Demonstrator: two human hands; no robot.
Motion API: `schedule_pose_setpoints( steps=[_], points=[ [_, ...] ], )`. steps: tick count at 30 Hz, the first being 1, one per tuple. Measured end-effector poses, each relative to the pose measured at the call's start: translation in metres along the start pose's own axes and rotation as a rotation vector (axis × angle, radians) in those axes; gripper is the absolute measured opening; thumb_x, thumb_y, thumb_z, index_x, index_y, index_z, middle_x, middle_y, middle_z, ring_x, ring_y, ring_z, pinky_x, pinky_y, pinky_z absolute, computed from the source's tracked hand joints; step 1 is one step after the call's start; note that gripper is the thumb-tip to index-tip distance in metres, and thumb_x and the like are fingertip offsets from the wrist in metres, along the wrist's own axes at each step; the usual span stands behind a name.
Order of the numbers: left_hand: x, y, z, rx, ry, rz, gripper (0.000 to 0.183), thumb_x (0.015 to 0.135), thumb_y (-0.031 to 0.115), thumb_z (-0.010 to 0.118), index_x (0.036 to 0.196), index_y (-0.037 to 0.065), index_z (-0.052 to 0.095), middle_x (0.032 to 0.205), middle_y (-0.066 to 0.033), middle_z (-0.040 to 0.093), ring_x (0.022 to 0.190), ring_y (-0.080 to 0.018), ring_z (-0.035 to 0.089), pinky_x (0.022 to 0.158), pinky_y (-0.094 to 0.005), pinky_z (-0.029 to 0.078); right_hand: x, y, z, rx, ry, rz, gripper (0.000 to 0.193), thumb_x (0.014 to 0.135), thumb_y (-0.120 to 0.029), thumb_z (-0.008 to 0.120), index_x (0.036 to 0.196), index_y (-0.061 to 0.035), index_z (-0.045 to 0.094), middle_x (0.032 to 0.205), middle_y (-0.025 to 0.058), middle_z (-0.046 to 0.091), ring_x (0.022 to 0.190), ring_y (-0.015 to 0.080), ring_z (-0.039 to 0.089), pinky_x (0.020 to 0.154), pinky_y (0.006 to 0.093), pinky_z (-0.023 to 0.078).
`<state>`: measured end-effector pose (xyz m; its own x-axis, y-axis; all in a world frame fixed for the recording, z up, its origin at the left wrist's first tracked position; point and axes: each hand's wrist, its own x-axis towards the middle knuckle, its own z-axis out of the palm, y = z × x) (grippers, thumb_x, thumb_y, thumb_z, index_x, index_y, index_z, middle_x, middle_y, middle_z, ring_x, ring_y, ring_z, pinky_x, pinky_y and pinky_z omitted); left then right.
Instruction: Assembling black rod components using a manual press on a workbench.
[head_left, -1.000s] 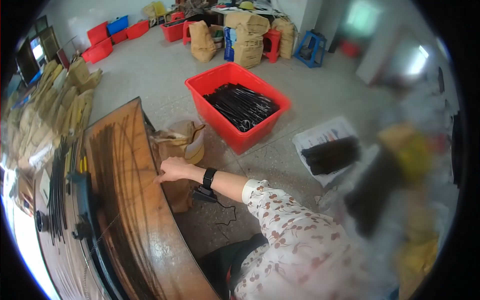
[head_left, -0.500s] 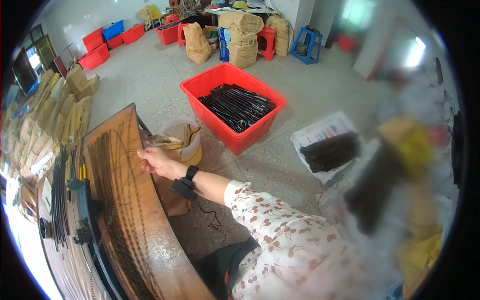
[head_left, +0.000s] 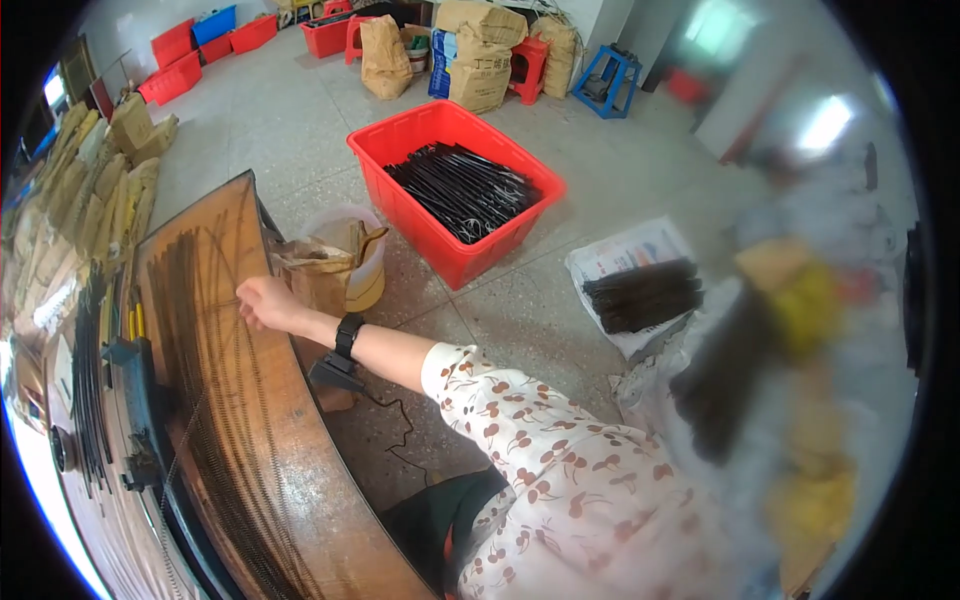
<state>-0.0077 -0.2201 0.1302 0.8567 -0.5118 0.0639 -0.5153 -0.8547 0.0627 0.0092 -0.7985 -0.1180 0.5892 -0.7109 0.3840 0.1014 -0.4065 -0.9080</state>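
Note:
My right hand is over the right edge of a long brown board table. Its fingers are curled and pressed together, and what they pinch, if anything, is too small to make out. Beneath and beside it, long thin dark coiled strands lie lengthwise along the board. A black band with a dark block is on the right wrist. Left of the strands runs a dark blue metal bar with a clamp-like fitting. My left hand is out of view.
Black rods lie left of the bar. Beyond the table edge stand a pale bucket and a red bin full of black rods. A dark bundle rests on a white sack. Brown sacks and a blue stool stand farther back.
My right hand has moved left, farther in over the board, with its fingers still curled. The whole view has shifted slightly, so the surroundings sit higher and more to the left.

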Motion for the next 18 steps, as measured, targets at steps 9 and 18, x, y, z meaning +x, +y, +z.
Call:
schedule_pose_setpoints(
  steps=[9,18],
  points=[
    [0.03,0.004,0.027,-0.324,0.225,0.53,0.022,0.104,0.019,0.052,0.094,0.0,0.059,0.062,-0.0128,0.052,0.048,-0.0251,0.047,0.047,-0.0377,0.04,-0.011,-0.035,-0.026,-0.655,-0.538,-0.204,0.018,0.084,-0.017,0.066,0.096,-0.0075,0.074,0.087,0.0156,0.072,0.089,0.0378,0.068,0.076,0.0472,0.053],
    [0.069,-0.056,0.088,-0.912,0.585,1.22,0.027,0.104,0.024,0.054,0.106,0.0,0.065,0.067,-0.0136,0.062,0.047,-0.0235,0.053,0.045,-0.0352,0.044,0.002,-0.033,0.003,-0.632,-0.911,-0.103,0.023,0.077,-0.018,0.061,0.092,-0.0041,0.07,0.088,0.0176,0.071,0.085,0.0373,0.067,0.074,0.0463,0.051]
  ],
)
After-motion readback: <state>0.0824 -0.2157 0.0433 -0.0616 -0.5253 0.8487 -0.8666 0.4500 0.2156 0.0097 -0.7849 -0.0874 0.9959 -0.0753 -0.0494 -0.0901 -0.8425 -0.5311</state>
